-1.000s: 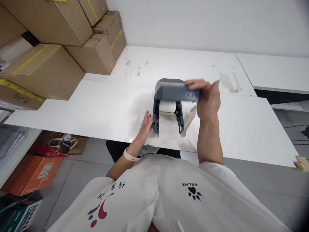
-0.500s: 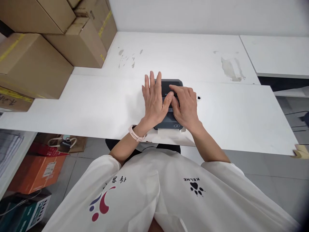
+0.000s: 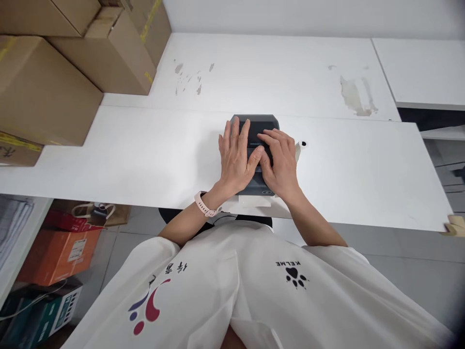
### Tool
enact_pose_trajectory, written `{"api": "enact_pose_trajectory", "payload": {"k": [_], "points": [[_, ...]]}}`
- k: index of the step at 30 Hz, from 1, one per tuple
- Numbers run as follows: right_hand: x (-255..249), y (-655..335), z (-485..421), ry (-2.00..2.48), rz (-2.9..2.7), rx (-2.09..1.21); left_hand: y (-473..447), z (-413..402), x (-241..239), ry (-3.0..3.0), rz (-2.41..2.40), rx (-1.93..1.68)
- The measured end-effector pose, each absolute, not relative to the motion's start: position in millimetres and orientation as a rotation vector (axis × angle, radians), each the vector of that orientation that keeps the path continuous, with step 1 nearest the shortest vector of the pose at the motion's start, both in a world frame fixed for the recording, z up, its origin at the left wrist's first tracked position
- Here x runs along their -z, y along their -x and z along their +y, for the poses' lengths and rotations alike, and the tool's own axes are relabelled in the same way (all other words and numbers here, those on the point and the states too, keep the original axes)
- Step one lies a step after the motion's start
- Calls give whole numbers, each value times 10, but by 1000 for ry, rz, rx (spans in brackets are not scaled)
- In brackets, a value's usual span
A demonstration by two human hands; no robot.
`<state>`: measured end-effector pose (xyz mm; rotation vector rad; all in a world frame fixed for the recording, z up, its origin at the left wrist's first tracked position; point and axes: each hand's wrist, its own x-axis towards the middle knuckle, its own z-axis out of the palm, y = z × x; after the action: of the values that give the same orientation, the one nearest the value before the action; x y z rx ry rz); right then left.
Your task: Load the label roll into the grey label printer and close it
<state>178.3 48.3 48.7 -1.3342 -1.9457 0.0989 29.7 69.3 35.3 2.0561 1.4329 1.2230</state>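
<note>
A dark grey label printer (image 3: pixel 257 184) stands near the front edge of the white table, a strip of white paper (image 3: pixel 254 200) sticking out of its front. Across the left part of its top lies my left hand (image 3: pixel 237 157), fingers stretched out and a pale pink band on the wrist. My right hand (image 3: pixel 280 157) rests on the right part, fingers spread and slightly bent. The two thumbs meet over the middle of the printer. Just right of my right hand is a small white roll (image 3: pixel 301 147) with a dark core, partly hidden.
Cardboard boxes (image 3: pixel 47 92) are stacked at the left of the white table (image 3: pixel 152 150). An orange box (image 3: pixel 61 254) and a green box (image 3: pixel 47 315) sit below, on the left. Another roll (image 3: pixel 456 225) is at the table's right front corner. Worn patches mark the tabletop.
My left hand has come down flat on the printer's top, its fingers less raised. My right fingers have shifted slightly. More of the white roll shows, and the view has moved a little.
</note>
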Motion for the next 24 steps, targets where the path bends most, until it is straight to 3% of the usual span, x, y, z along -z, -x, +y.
{"api": "enact_pose_trajectory", "payload": {"k": [7,14,18,24], "points": [[-414,-1819,345,1321,-1763,-254,-12,-181,70,-1565,1507,-1712],[-334,-1833,312,1320,-1690,-363,-18,-497,-45,-1045,1070,-699],[-314,-1853,313,1306,-1695,-423,-66,-393,-231,-924,1046,-613],[-323,-1939,309,1374,-1699,-778,39,-472,-178,-1104,1083,-574]]}}
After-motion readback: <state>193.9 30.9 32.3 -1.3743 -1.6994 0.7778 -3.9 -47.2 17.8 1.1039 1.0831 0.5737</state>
